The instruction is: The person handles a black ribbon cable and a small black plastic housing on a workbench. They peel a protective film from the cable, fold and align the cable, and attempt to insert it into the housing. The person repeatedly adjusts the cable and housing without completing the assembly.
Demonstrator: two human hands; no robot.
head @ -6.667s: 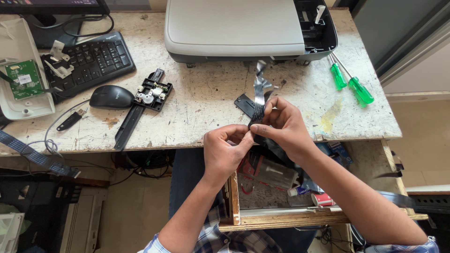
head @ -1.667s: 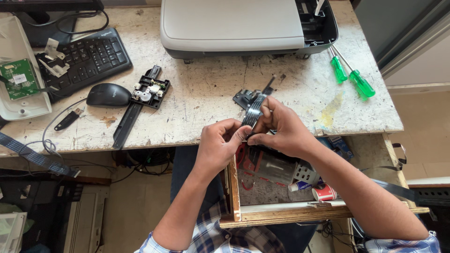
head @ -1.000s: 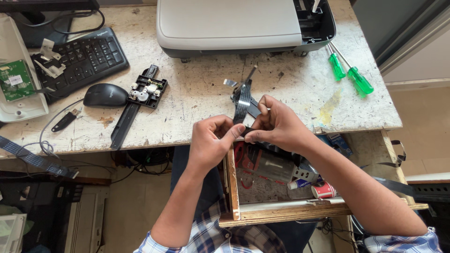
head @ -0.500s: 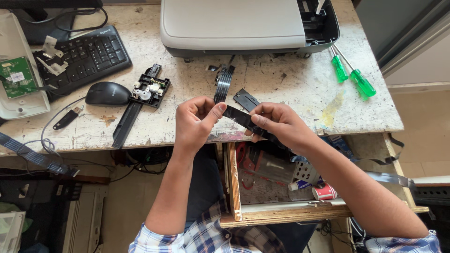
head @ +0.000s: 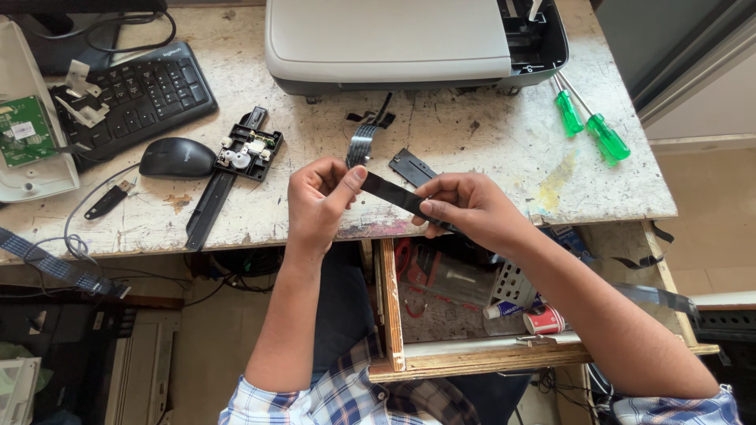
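Note:
A flat black ribbon strip (head: pixel 391 192) is stretched between both hands above the front edge of the worn work table (head: pixel 488 149). My left hand (head: pixel 319 197) pinches its left end between thumb and fingers. My right hand (head: pixel 465 206) grips its right end. Just behind the hands a grey striped flat cable (head: pixel 363 142) runs back towards the grey printer (head: pixel 394 39). A small black plastic plate (head: pixel 412 167) lies on the table beside my right hand.
Two green-handled screwdrivers (head: pixel 587 122) lie at the right. A black mouse (head: pixel 177 157), keyboard (head: pixel 138 86) and a black mechanism on a bar (head: pixel 236 161) lie at the left, with a green circuit board (head: pixel 24 130). Below the table an open wooden drawer (head: pixel 472 307) holds clutter.
My hands, earlier close together on the cable, have drawn apart. The black strip is now stretched flat between them, and the striped cable lies free behind them.

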